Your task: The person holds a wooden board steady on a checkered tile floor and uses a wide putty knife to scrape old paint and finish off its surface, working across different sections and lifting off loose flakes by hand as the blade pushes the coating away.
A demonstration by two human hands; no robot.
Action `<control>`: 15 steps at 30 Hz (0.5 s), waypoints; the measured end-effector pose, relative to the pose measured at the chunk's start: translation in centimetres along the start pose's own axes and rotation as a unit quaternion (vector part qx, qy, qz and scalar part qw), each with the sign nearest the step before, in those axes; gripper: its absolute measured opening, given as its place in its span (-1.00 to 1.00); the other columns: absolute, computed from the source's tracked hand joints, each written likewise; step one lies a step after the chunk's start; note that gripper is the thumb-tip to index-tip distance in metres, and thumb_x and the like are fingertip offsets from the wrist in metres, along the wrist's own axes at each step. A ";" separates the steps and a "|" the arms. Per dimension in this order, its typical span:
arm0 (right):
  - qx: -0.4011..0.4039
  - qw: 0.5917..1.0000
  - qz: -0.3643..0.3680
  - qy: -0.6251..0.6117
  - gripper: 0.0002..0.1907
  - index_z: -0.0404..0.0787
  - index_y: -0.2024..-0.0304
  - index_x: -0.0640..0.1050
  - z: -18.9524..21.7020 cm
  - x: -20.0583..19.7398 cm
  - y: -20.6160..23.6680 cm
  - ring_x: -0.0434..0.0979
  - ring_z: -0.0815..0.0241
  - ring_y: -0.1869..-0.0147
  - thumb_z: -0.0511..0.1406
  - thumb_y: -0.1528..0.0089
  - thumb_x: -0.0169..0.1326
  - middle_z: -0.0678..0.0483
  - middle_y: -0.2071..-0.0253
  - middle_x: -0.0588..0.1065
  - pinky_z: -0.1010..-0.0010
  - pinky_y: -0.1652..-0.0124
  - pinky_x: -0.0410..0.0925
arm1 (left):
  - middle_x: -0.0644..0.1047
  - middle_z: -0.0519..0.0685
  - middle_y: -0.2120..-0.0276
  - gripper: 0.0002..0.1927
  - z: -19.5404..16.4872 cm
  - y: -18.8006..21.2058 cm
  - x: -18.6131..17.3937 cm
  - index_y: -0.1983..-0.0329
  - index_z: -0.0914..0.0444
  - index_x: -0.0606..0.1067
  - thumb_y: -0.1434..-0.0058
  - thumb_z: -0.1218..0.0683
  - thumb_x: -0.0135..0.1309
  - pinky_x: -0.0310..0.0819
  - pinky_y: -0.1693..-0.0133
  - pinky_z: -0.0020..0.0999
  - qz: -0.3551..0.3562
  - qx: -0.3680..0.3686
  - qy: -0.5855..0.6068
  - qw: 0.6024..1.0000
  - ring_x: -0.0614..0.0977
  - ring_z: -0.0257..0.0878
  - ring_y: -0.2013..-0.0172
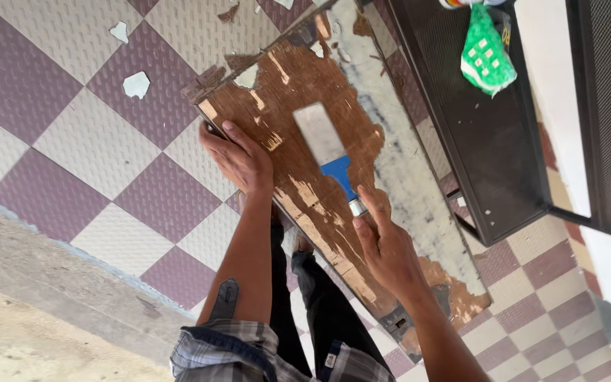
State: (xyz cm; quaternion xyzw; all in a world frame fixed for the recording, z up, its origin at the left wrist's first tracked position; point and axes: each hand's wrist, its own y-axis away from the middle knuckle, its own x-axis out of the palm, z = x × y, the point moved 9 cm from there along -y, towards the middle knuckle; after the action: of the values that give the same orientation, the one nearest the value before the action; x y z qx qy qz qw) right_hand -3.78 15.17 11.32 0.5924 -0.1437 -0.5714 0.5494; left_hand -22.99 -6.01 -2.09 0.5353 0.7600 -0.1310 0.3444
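Note:
A long brown board (298,92) with patches of peeling pale coating lies slanted across my legs and the tiled floor. My left hand (238,159) grips its left edge, fingers curled over the rim. My right hand (385,249) holds the blue handle (339,174) of a wide putty scraper. The scraper's flat metal blade (318,131) rests on the bare brown wood near the middle of the board. A strip of grey-white coating (408,166) still covers the board's right side.
Purple and cream checkered tiles (107,141) carry loose pale flakes (136,84). A black mesh metal rack (475,141) stands right of the board, with a green packet (486,53) on it. A concrete step (51,283) runs along the lower left.

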 end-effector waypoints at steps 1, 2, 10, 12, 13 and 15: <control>-0.042 0.999 -0.024 -0.005 -0.42 0.21 -0.49 0.19 0.7 -0.4 -0.2 0.45 0.21 0.53 -0.05 -0.41 -0.17 -0.07 0.45 0.55 0.16 0.39 0.36 | 0.41 0.35 -0.10 -0.40 -0.9 0.1 -0.5 -0.36 0.36 0.12 -0.60 -0.23 -0.40 0.32 -0.04 0.13 -0.018 0.036 -0.015 0.999 0.46 0.26 -0.09; -0.089 0.995 -0.048 -0.008 -0.44 0.19 -0.48 0.20 1.8 -0.8 -0.6 0.46 0.26 0.53 -0.07 -0.42 -0.17 -0.04 0.38 0.58 0.19 0.41 0.35 | 0.34 0.37 -0.25 -0.38 -1.9 0.3 -1.0 -0.41 0.37 0.08 -0.62 -0.23 -0.40 0.27 -0.17 0.14 -0.041 0.071 -0.028 0.996 0.38 0.30 -0.24; -0.134 0.988 -0.064 -0.044 -0.50 0.20 -0.47 0.24 3.5 -2.2 -9.7 0.24 0.41 0.67 -0.09 -0.46 -0.22 -0.03 0.41 0.51 0.51 0.66 0.29 | 0.31 0.30 -0.26 -0.30 -1.2 -0.3 -0.3 -0.40 0.35 0.08 -0.53 -0.30 -0.42 0.29 -0.22 0.12 0.014 0.002 -0.017 1.000 0.36 0.21 -0.29; -0.172 0.979 -0.095 -0.056 -0.52 0.14 -0.46 0.25 1.1 -2.6 -8.8 0.29 0.45 0.67 -0.10 -0.47 -0.20 0.11 0.39 0.50 0.50 0.68 0.31 | 0.30 0.30 -0.26 -0.29 -1.4 -0.1 -0.3 -0.40 0.34 0.07 -0.51 -0.31 -0.41 0.32 -0.20 0.10 0.018 0.000 -0.038 0.999 0.35 0.20 -0.29; -0.143 0.984 -0.082 -0.063 -0.50 0.15 -0.47 0.24 -1.1 -2.1 -7.9 0.27 0.39 0.66 -0.12 -0.46 -0.20 0.11 0.45 0.47 0.42 0.64 0.28 | 0.29 0.30 -0.25 -0.28 -1.2 0.0 -0.1 -0.41 0.33 0.06 -0.49 -0.31 -0.40 0.34 -0.17 0.09 0.013 0.006 -0.053 0.999 0.36 0.19 -0.27; -0.120 0.987 -0.076 -0.076 -0.44 0.13 -0.49 0.21 -4.6 -0.8 -4.8 0.28 0.33 0.62 -0.14 -0.42 -0.15 0.08 0.54 0.43 0.31 0.55 0.27 | 0.29 0.29 -0.26 -0.30 -2.9 0.3 -0.8 -0.38 0.28 0.09 -0.46 -0.33 -0.36 0.30 -0.16 0.12 -0.047 0.079 -0.129 0.987 0.33 0.16 -0.28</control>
State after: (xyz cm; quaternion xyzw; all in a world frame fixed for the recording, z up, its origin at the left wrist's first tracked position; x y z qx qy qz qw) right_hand -2.38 19.72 6.63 0.4860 -0.0701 -0.6683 0.5588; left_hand -23.65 -4.83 0.59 0.5028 0.7211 -0.2744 0.3898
